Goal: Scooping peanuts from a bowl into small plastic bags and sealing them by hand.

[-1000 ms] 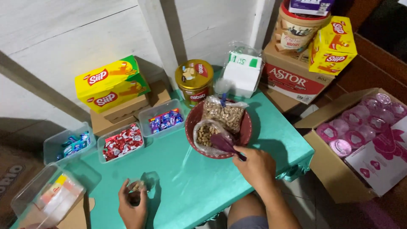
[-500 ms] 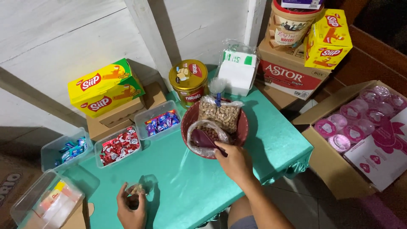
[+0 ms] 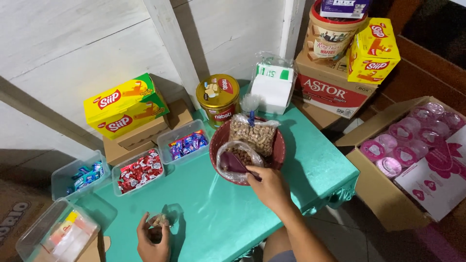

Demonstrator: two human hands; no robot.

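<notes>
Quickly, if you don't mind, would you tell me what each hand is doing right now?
Left hand: closed around a small clear bag of nuts.
Right hand: closed on a purple scoop in the open bag of peanuts.

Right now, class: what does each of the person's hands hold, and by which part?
The right hand holds a purple scoop by its handle, inside the open bag of nuts. The left hand grips a small clear container around its lower part.
</notes>
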